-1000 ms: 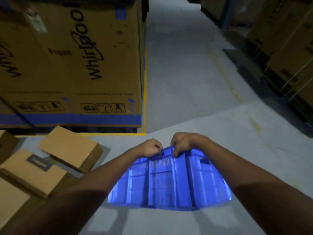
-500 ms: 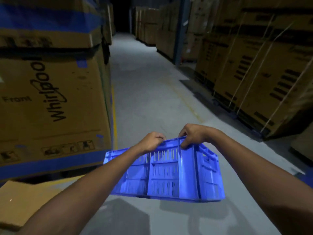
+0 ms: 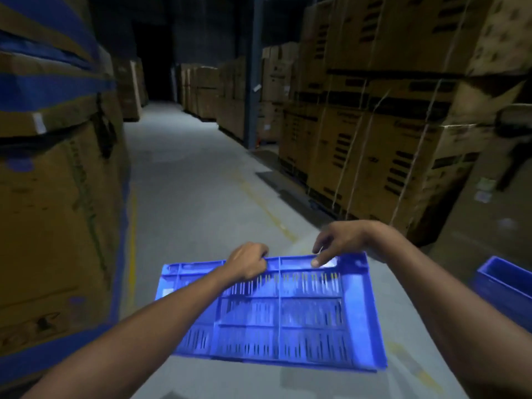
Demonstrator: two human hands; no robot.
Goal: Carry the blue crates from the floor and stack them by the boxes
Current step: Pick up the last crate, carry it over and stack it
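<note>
A blue slotted plastic crate (image 3: 288, 315) hangs in front of me above the floor, its ribbed underside turned up toward the camera. My left hand (image 3: 247, 262) is clenched on the crate's far rim near the middle. My right hand (image 3: 336, 243) holds the same rim further right, thumb pressed on the edge and fingers curled behind it. A second blue crate (image 3: 501, 283) stands on the floor at the right edge, only partly in view.
Tall cardboard boxes with blue bands (image 3: 57, 226) rise close on the left. Stacked strapped cartons (image 3: 388, 145) line the right side. A grey concrete aisle (image 3: 184, 180) with a yellow line (image 3: 132, 254) runs ahead between them into the dark.
The crate has come up off the floor and tipped so its underside faces me. My view has swung up and right, from the small boxes on the floor to the aisle.
</note>
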